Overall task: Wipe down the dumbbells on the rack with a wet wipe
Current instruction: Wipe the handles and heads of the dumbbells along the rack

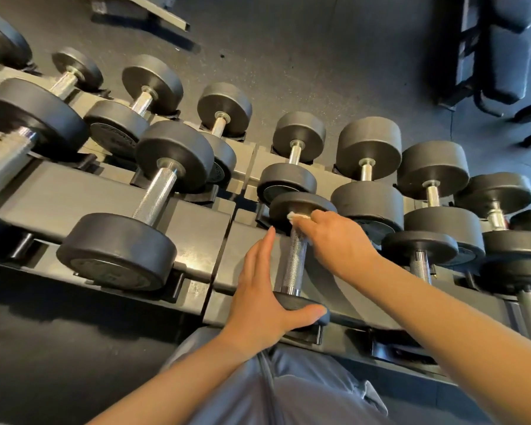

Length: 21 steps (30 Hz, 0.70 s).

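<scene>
Wipe [295,216] against dumbbell [295,259] handle

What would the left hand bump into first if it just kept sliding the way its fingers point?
Probably the far head of the dumbbell it steadies. The left hand points its fingers up along the handle toward that head, where the right hand holds the wipe. Depth is unclear, so it might pass just beside it.

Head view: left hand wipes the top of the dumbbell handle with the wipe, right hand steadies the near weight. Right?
Not quite, the hands are swapped. In the head view the right hand wipes the top of the dumbbell handle with the wipe, and the left hand steadies the near weight.
</scene>
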### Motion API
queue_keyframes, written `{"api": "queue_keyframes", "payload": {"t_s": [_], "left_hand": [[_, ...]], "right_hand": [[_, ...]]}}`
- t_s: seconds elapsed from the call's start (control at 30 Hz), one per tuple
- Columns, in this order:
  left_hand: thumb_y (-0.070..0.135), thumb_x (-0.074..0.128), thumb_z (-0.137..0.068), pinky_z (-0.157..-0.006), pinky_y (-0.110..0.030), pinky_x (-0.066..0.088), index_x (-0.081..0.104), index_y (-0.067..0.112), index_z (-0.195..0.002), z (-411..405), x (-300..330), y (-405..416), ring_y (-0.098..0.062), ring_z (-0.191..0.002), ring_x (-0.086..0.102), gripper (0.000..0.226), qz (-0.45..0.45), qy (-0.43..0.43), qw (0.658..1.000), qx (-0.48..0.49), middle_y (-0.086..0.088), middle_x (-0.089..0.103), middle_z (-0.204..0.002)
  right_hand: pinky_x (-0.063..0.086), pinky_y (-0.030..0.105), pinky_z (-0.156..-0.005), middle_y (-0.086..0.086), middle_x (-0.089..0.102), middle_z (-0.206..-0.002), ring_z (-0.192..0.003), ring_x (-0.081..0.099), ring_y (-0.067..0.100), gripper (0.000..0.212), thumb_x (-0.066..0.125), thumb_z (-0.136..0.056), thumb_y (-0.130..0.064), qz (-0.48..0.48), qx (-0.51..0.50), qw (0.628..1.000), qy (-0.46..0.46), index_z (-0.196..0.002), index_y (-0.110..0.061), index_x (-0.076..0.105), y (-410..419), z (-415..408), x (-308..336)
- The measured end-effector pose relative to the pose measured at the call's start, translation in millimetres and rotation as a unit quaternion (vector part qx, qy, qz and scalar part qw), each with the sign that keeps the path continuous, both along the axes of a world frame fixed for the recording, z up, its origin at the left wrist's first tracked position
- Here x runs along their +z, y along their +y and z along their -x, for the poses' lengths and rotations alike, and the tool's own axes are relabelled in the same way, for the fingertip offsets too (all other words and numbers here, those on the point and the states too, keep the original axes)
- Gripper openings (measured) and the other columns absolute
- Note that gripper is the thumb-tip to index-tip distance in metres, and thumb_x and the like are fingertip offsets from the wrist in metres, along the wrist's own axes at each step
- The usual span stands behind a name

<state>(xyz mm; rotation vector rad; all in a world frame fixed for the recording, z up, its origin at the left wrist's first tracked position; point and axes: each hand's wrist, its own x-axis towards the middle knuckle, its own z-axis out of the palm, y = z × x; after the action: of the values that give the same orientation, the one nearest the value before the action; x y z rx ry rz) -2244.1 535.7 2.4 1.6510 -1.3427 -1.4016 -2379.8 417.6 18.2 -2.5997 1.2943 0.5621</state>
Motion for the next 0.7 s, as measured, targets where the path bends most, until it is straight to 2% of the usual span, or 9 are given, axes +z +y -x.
{"api": "queue_keyframes", "payload": {"t_s": [0.07,0.13,0.23,0.37,0.47,0.53,0.6,0.63,0.7], "left_hand": [[0.071,0.071,-0.05,-0.115,-0.043,0.03,-0.017,0.076,-0.124,-0.4,0.1,0.3,-0.004,-0.142,0.018,0.116,-0.001,-0.001,1.0,-0.003,0.037,0.013,-0.141],[0.071,0.071,-0.05,-0.115,-0.042,0.031,-0.017,0.076,-0.125,-1.0,0.0,0.7,-0.002,-0.14,0.018,0.115,0.001,-0.006,1.0,-0.006,0.037,0.015,-0.139],[0.07,0.071,-0.051,-0.114,-0.041,0.032,-0.015,0.076,-0.126,0.2,0.0,-0.8,0.001,-0.138,0.02,0.114,0.005,-0.01,1.0,-0.003,0.034,0.018,-0.138],[0.069,0.071,-0.051,-0.115,-0.043,0.031,-0.017,0.075,-0.126,1.6,0.6,-1.8,-0.002,-0.14,0.02,0.115,0.0,-0.015,1.0,-0.002,0.03,0.018,-0.144],[0.07,0.07,-0.05,-0.115,-0.044,0.03,-0.018,0.076,-0.124,1.1,1.3,-1.6,-0.002,-0.14,0.019,0.115,-0.002,-0.019,1.0,-0.001,0.026,0.017,-0.147],[0.07,0.07,-0.05,-0.115,-0.044,0.03,-0.018,0.077,-0.123,1.1,1.3,-1.4,-0.002,-0.14,0.02,0.115,-0.001,-0.02,1.0,-0.002,0.026,0.017,-0.146],[0.07,0.07,-0.049,-0.115,-0.043,0.031,-0.017,0.077,-0.124,1.8,1.5,-1.8,-0.001,-0.139,0.021,0.115,-0.001,-0.02,1.0,-0.004,0.027,0.018,-0.144],[0.07,0.071,-0.049,-0.114,-0.041,0.031,-0.016,0.077,-0.124,2.0,1.6,-2.0,-0.001,-0.138,0.021,0.115,-0.001,-0.018,1.0,-0.003,0.027,0.019,-0.143],[0.069,0.073,-0.049,-0.113,-0.036,0.032,-0.013,0.077,-0.126,1.2,1.5,-2.0,0.001,-0.137,0.023,0.115,-0.001,-0.012,1.0,-0.001,0.026,0.021,-0.144]], "right_hand": [[0.052,0.036,-0.066,0.01,0.06,-0.102,-0.084,0.061,0.028,0.054,0.052,-0.091,-0.009,-0.018,-0.032,0.999,-0.017,-0.142,-0.021,0.04,1.0,8.8,-1.9],[0.05,0.034,-0.061,0.01,0.06,-0.096,-0.077,0.061,0.027,0.056,0.051,-0.092,-0.01,-0.007,-0.025,1.0,-0.006,-0.145,-0.022,0.036,3.2,12.0,-2.5],[0.049,0.032,-0.064,0.01,0.059,-0.101,-0.083,0.063,0.026,0.058,0.048,-0.095,-0.015,-0.004,0.01,1.0,0.019,-0.148,-0.024,0.025,0.0,3.0,-2.1],[0.054,0.036,-0.083,0.008,0.064,-0.109,-0.098,0.063,0.026,0.037,0.055,-0.093,-0.017,-0.022,0.047,0.991,0.12,-0.129,-0.015,0.05,-14.7,-28.1,-6.7],[0.053,0.04,-0.087,0.007,0.064,-0.111,-0.1,0.062,0.026,0.035,0.057,-0.091,-0.015,-0.04,0.064,0.984,0.161,-0.125,-0.015,0.052,-20.8,-36.5,-9.6],[0.052,0.038,-0.088,0.006,0.065,-0.112,-0.101,0.062,0.025,0.035,0.056,-0.092,-0.015,-0.039,0.064,0.99,0.121,-0.127,-0.017,0.053,-21.3,-27.3,-11.2],[0.051,0.032,-0.086,0.005,0.065,-0.113,-0.1,0.063,0.024,0.038,0.052,-0.094,-0.017,-0.021,0.013,1.0,-0.013,-0.132,-0.022,0.052,-13.2,-8.3,-15.7],[0.05,0.03,-0.083,0.005,0.065,-0.111,-0.098,0.063,0.023,0.04,0.051,-0.094,-0.017,-0.013,-0.041,0.994,-0.098,-0.133,-0.025,0.052,-5.8,2.6,-19.2],[0.046,0.018,-0.081,0.003,0.063,-0.109,-0.095,0.059,0.015,0.045,0.049,-0.094,-0.011,-0.029,-0.162,0.953,-0.254,-0.134,-0.032,0.052,11.7,18.4,-26.9]]}}
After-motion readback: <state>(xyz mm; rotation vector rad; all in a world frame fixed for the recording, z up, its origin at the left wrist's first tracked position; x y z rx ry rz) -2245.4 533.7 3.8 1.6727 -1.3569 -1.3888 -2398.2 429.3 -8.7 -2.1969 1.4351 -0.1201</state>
